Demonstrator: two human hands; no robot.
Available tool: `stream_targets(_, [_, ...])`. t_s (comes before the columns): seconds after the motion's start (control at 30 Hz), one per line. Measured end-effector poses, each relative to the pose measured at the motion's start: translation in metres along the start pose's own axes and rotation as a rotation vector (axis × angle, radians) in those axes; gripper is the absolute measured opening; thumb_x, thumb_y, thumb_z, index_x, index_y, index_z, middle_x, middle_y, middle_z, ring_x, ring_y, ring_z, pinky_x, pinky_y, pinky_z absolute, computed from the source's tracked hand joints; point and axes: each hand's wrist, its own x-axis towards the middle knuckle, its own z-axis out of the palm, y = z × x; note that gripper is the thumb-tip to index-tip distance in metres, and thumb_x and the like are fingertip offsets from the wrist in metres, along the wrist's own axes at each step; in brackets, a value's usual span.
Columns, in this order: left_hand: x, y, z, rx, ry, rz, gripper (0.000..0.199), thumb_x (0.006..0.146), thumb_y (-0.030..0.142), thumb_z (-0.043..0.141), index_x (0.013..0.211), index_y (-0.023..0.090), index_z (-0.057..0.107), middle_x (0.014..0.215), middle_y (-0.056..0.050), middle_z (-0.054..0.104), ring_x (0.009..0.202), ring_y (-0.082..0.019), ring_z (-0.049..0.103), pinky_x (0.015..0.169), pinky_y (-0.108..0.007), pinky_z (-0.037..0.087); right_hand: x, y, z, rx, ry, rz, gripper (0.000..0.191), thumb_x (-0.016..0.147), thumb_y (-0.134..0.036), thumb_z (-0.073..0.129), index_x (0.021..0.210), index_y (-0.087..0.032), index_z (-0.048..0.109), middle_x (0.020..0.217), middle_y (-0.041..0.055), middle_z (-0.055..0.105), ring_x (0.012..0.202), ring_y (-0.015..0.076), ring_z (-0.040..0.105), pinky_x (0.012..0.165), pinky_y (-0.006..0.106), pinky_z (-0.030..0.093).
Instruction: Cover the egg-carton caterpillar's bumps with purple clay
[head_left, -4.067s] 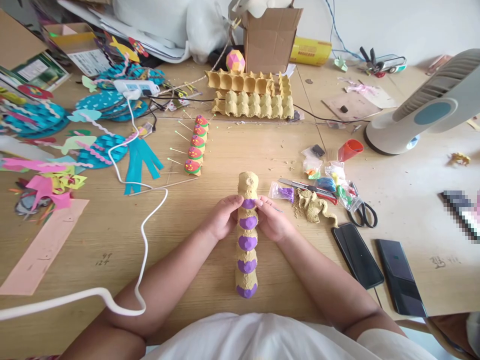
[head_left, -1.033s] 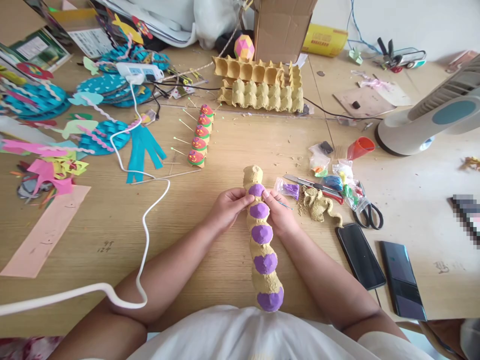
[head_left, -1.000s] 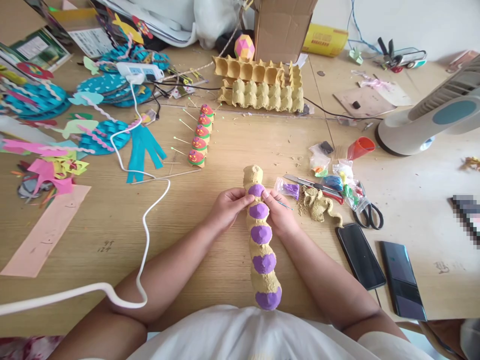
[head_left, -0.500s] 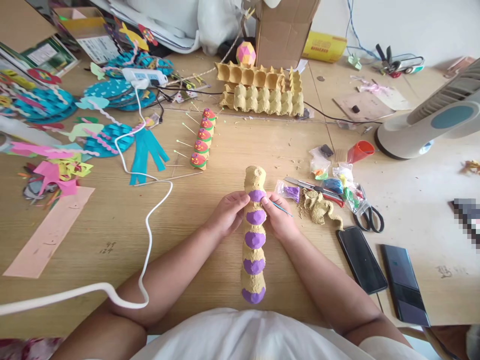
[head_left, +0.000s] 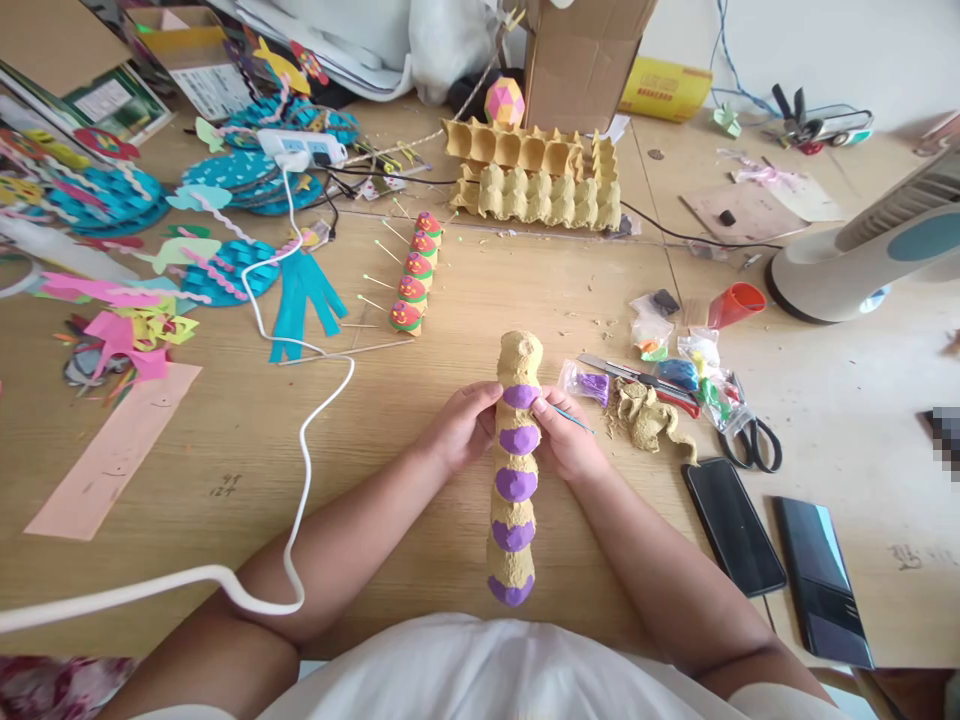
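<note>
Between my two hands is a strip of egg carton (head_left: 517, 463), a row of tan bumps with purple clay pressed on several of them. It points lengthwise toward my body. My left hand (head_left: 466, 425) pinches its left edge near the far end, thumb against the top purple patch. On the opposite edge, my right hand (head_left: 568, 432) grips the strip at the same height. A thin blue stick (head_left: 574, 419) also lies in the right hand, its tip jutting out to the right. The undersides and most fingertips are hidden by the strip.
Right of my hands lie a purple clay packet (head_left: 592, 387), a utility knife (head_left: 622, 372), carton scraps (head_left: 645, 415), scissors (head_left: 754, 445) and two phones (head_left: 735, 525). A finished red-and-green strip (head_left: 415, 280) and egg cartons (head_left: 540, 197) stand farther back. A white cable (head_left: 304, 450) crosses the left side.
The whole scene has shifted slightly right in view as the head turned a little. Both hands keep the same hold on the carton strip.
</note>
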Motion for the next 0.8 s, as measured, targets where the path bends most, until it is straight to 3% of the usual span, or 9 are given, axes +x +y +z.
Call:
stream_targets(0.17, [0.000, 0.001, 0.002, -0.001, 0.002, -0.011, 0.039, 0.067, 0.047, 0.096, 0.083, 0.015, 0.081, 0.081, -0.008, 0.080, 0.069, -0.019, 0.071, 0.066, -0.030, 0.056, 0.000, -0.001, 0.000, 0.025, -0.006, 0.010, 0.038, 0.065, -0.050, 0.100, 0.082, -0.024, 0.076, 0.074, -0.0020, 0.073, 0.067, 0.0137, 0.061, 0.068, 0.029, 0.050])
stream_targets(0.53, [-0.003, 0.000, 0.010, 0.052, 0.130, 0.045, 0.040, 0.066, 0.050, 0.094, 0.078, 0.014, 0.079, 0.073, -0.006, 0.076, 0.062, -0.015, 0.065, 0.060, -0.026, 0.051, 0.002, 0.004, -0.002, 0.049, -0.058, 0.014, 0.035, 0.068, -0.047, 0.099, 0.082, -0.023, 0.078, 0.074, -0.0023, 0.075, 0.066, 0.0125, 0.064, 0.067, 0.026, 0.053])
stream_targets(0.8, [-0.001, 0.000, 0.007, 0.001, 0.024, 0.045, 0.044, 0.071, 0.055, 0.092, 0.083, 0.014, 0.078, 0.081, -0.010, 0.078, 0.074, -0.022, 0.073, 0.071, -0.032, 0.057, 0.003, 0.002, -0.004, 0.077, 0.006, 0.039, 0.040, 0.064, -0.048, 0.101, 0.083, -0.023, 0.077, 0.077, -0.0017, 0.076, 0.068, 0.0130, 0.066, 0.067, 0.026, 0.054])
